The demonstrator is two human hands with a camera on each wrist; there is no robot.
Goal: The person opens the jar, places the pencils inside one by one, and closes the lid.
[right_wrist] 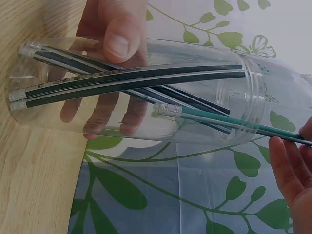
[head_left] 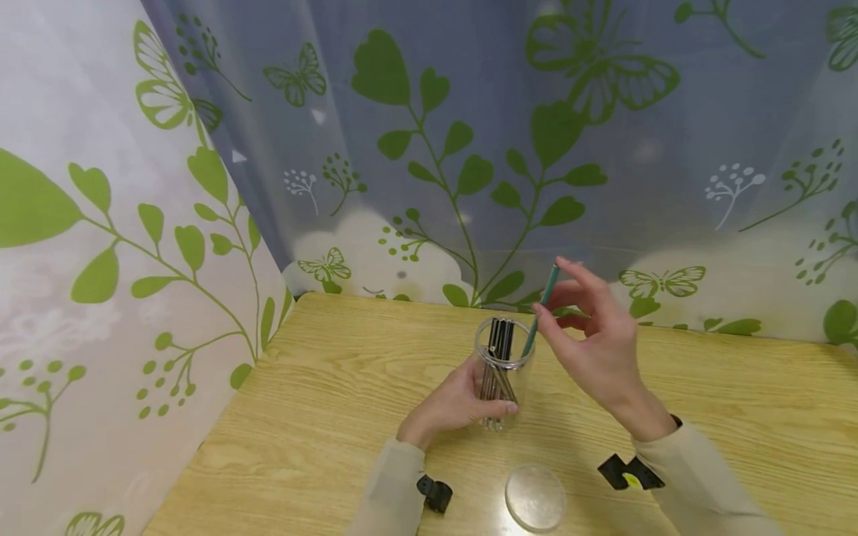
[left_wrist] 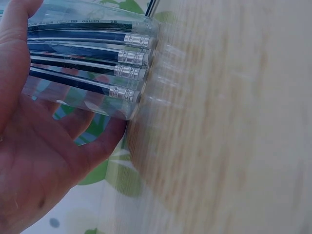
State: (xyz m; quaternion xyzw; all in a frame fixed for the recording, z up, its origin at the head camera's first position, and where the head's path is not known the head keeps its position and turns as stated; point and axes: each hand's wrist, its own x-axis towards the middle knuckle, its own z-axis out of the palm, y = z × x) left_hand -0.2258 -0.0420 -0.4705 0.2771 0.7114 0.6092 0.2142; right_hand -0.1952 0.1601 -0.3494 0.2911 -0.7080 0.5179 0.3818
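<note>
A clear jar (head_left: 526, 391) stands over the wooden table, its mouth upward and away from me. My left hand (head_left: 445, 406) grips it round the body, thumb across the near side. Several dark striped pencils (right_wrist: 131, 80) lean inside, their metal-banded eraser ends (left_wrist: 131, 57) at the bottom. Between thumb and fingers, my right hand (head_left: 599, 346) pinches a green pencil (head_left: 551, 286) near its upper end. That pencil passes through the jar's mouth, and in the right wrist view its eraser end (right_wrist: 168, 109) lies inside the jar, among the others.
A round clear lid (head_left: 535, 497) lies on the wooden table (head_left: 315, 417), nearer to me than the jar. Behind the table hangs a blue-and-white curtain (head_left: 456, 246) with green leaves and butterflies; a similar patterned cloth (head_left: 121, 335) covers the left side.
</note>
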